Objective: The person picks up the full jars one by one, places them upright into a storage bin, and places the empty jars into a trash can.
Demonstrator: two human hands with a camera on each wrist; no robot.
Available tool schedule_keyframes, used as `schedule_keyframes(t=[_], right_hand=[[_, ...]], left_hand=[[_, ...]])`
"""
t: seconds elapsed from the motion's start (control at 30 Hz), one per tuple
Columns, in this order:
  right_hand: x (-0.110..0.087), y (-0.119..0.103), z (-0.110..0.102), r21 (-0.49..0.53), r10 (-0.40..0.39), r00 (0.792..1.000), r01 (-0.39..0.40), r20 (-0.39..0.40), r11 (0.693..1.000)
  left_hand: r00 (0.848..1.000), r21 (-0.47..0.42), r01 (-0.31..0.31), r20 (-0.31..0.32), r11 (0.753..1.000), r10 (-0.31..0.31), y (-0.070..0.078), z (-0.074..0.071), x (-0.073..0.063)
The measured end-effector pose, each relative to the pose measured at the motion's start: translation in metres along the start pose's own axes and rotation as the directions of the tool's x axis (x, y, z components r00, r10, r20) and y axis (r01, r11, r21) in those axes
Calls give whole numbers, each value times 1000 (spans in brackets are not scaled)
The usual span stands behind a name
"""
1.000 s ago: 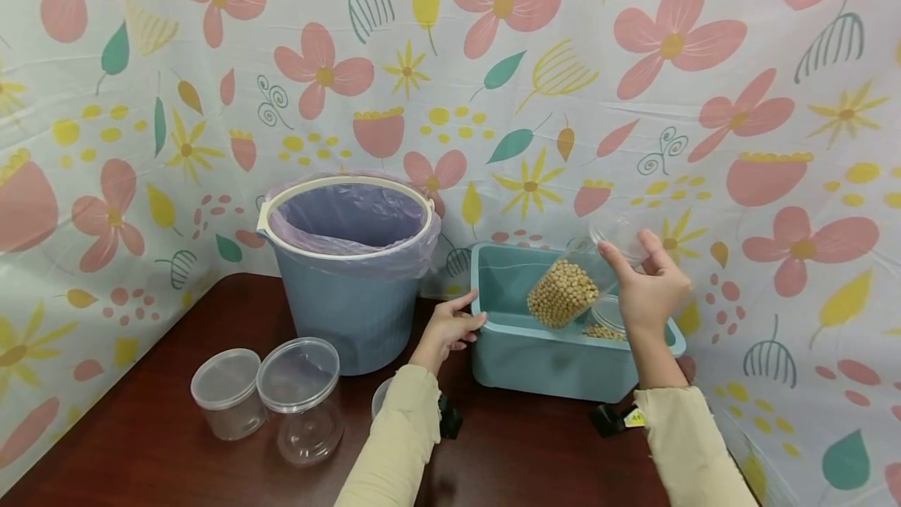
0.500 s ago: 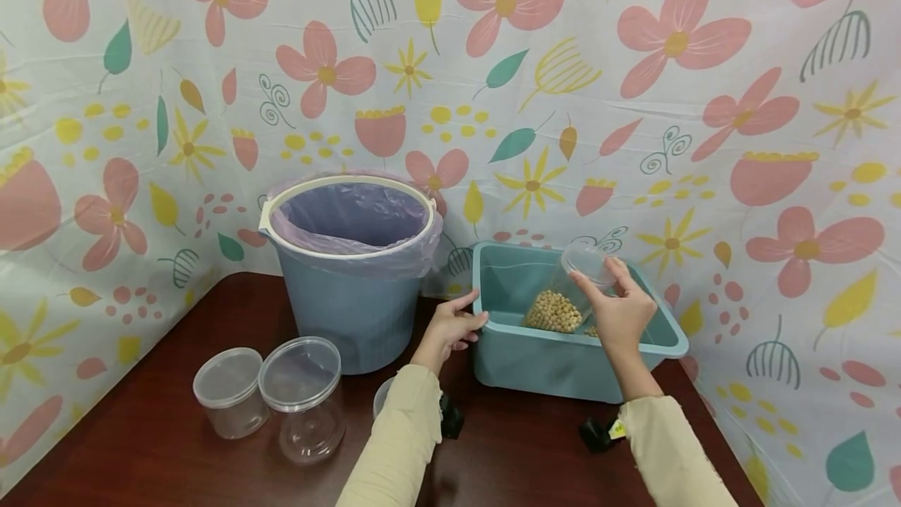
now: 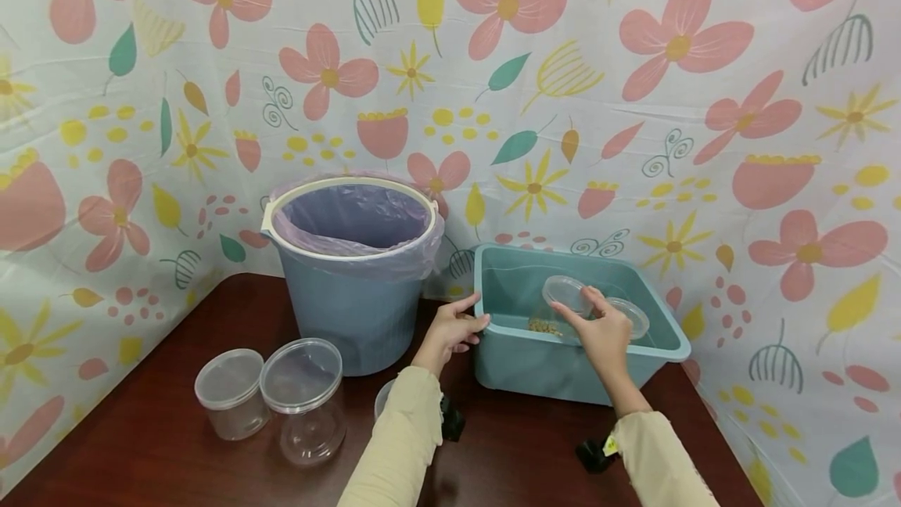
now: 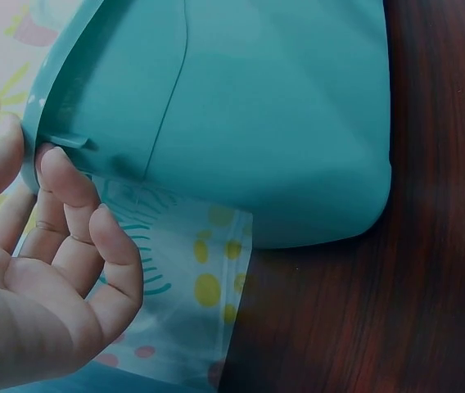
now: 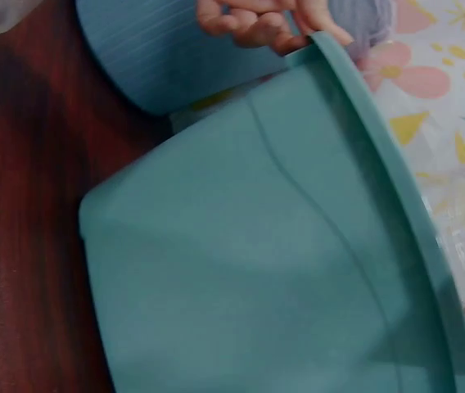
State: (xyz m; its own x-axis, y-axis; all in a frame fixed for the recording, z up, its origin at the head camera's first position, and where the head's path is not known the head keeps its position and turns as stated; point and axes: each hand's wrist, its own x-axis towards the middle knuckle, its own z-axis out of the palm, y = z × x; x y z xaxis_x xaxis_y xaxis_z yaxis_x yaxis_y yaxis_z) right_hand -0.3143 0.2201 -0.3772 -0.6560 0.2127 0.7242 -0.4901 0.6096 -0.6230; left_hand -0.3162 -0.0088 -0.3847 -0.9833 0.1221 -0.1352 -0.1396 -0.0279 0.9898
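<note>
Jar [image 3: 565, 296], clear, holding beige beans [image 3: 543, 326], inside a teal basin [image 3: 538, 370], gripped near its top by right hand [image 3: 603, 329], extended over the near rim, left hand [image 3: 452, 332] pinching the basin's left rim.

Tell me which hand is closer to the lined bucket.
Left. The left hand grips the left end of the teal bin, near the bucket; the right hand holds a jar, farther right.

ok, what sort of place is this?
Probably a makeshift tabletop work corner: a dark wood-look table, creased flower-print sheeting hung around it, and a teal tub beside a lined bucket.
</note>
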Motion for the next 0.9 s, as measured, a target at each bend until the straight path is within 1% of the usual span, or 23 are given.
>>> schedule_keyframes(t=[0.03,0.17,0.23,0.3,0.37,0.43,0.5,0.63,0.8,0.9], right_hand=[[-2,-4,0,-19,-5,1000,5,15,1000],[-4,1,3,-63,-68,996,71,58,995],[-3,2,2,-69,-76,993,83,92,994],[0,2,0,-95,-55,990,68,134,993],[2,-2,-3,-123,1,982,23,189,992],[4,-3,-5,-177,53,967,-8,248,984],[5,-5,-7,-222,100,947,-31,305,974],[8,-9,-8,-284,142,905,-25,400,959],[10,-12,-10,-330,178,860,-12,478,944],[12,-14,-11,-348,205,846,-25,492,937]], left_hand=[[1000,0,0,1,1000,0,0,0,0],[1000,3,2,-3,1000,-2,0,0,0],[1000,6,-3,-8,1000,4,1,0,0],[1000,10,-5,-9,1000,5,1,0,0],[1000,10,-6,-7,1000,7,1,1,-1],[1000,9,-4,-5,1000,4,1,1,-2],[1000,11,-5,-4,1000,5,1,1,-2],[1000,11,-6,6,1000,6,1,1,-2],[1000,8,-9,25,1000,9,1,0,-1],[1000,8,-17,19,1000,17,1,0,-2]])
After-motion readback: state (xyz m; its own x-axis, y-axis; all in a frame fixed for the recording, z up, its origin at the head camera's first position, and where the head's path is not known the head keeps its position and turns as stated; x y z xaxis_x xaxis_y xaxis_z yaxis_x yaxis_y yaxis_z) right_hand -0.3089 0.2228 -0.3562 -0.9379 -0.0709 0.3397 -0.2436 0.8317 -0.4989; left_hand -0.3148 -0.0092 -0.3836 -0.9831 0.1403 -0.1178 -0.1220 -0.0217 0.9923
